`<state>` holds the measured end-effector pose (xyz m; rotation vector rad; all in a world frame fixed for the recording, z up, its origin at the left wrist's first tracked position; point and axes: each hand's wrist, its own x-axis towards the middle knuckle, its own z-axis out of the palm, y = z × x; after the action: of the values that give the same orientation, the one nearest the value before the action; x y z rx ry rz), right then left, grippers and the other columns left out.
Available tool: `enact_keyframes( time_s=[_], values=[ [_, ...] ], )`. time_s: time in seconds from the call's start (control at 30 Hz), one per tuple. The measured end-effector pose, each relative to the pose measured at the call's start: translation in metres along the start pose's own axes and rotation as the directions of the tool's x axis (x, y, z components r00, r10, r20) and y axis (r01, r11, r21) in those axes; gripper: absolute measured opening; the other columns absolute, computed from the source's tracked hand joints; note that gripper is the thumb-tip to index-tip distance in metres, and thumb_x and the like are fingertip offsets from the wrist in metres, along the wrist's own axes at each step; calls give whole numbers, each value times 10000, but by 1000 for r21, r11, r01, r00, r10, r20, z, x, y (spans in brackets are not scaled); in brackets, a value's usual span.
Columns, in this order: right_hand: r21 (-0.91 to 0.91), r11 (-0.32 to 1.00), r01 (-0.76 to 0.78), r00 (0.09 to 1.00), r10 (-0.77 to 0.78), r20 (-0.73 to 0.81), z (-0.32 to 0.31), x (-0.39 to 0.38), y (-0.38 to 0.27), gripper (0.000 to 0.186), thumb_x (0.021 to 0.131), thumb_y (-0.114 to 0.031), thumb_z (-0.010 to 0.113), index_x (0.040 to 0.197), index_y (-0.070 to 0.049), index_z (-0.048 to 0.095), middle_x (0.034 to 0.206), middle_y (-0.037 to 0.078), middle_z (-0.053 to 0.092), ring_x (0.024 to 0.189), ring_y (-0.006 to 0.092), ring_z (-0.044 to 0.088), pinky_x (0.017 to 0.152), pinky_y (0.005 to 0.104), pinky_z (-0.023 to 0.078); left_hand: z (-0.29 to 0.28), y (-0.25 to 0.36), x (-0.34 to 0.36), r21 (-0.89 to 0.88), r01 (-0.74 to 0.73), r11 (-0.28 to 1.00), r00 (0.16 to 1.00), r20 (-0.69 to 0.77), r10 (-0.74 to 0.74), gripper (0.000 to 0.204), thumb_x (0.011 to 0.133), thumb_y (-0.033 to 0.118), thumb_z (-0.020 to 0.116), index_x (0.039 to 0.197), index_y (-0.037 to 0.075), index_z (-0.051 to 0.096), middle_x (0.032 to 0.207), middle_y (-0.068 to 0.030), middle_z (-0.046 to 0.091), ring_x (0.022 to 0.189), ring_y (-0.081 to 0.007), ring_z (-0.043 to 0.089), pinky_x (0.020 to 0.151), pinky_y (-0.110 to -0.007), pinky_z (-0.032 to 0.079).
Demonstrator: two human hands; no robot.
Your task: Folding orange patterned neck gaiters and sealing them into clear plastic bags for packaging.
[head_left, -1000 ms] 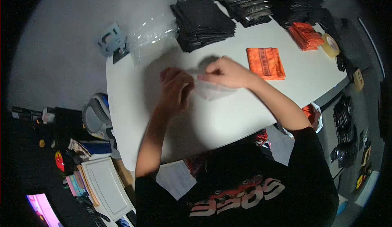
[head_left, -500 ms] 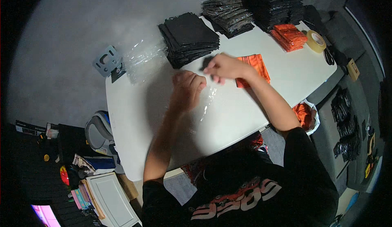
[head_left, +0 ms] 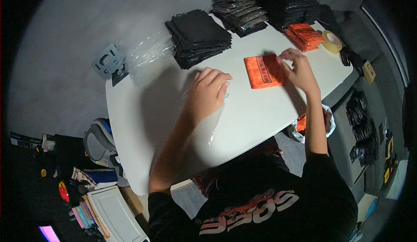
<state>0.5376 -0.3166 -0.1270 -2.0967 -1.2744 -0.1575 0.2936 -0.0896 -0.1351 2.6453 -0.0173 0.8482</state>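
On the white table (head_left: pixel 243 111) lies a flat, folded orange cloth (head_left: pixel 262 73) with dark printing. My right hand (head_left: pixel 300 71) is at its right edge, fingers and thumb closed on that side. Left of it, over the middle of the table, my left hand (head_left: pixel 210 92) is curled round the top of a clear plastic bag (head_left: pixel 215 124). The bag hangs below the fingers toward me; part of it is hidden by the hand and hard to make out against the white top.
Clear bags (head_left: pixel 150 57) spread at the far left, beside a stack of black folded pieces (head_left: pixel 200 37). Farther back stand wrapped black packets (head_left: pixel 239 11) and a taller black pile (head_left: pixel 286 3). Orange packets (head_left: pixel 304 36) and a tape roll (head_left: pixel 332 42) lie far right. A bag with orange pieces (head_left: pixel 325 124) hangs by the right edge.
My right hand has moved right, away from my left hand, to the orange cloth's right edge. The cloth has turned slightly. My left hand stays with the clear bag, its fingers less tightly curled.
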Motion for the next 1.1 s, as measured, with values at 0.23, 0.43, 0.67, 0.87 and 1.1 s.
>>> enact_keyframes(
  time_s=[0.23,0.43,0.67,0.87,1.1],
  values=[
    [72,997,41,997,-45,57,11,-44,1,186,913,-124,732,1026,18,772,1093,170,679,968,352,689,893,425,561,63,20,31,-116,-144,983,960,224,167,210,934,160,713,1107,48,753,1055,-125,712,1032,-308,671,952,-431,534],
    [-8,991,131,990,-130,47,11,-59,9,237,912,-191,747,1056,-3,764,1101,159,681,973,364,691,901,430,568,81,14,42,66,-188,980,921,360,152,187,911,192,705,988,28,749,1003,-117,711,998,-300,692,934,-440,541],
    [-140,962,234,969,-219,111,1,-59,3,335,920,-295,740,1054,12,746,1097,167,668,1012,357,669,890,445,559,88,11,48,304,-433,849,873,377,310,118,865,156,688,826,45,695,886,-103,709,884,-280,702,842,-438,560],
    [-156,910,384,923,-375,89,6,-67,-3,257,877,-225,754,1011,-5,757,1137,126,684,1020,318,676,881,422,567,68,18,35,-74,-127,989,937,319,144,136,889,144,684,921,13,697,908,-112,686,893,-335,669,852,-453,545],
    [-113,874,473,880,-461,118,12,-81,8,180,871,-162,722,958,-6,748,1042,121,758,992,288,728,883,397,584,48,51,6,-68,-190,979,957,210,201,272,924,217,716,1088,2,684,1069,-146,662,1010,-317,634,944,-441,526]
  ],
)
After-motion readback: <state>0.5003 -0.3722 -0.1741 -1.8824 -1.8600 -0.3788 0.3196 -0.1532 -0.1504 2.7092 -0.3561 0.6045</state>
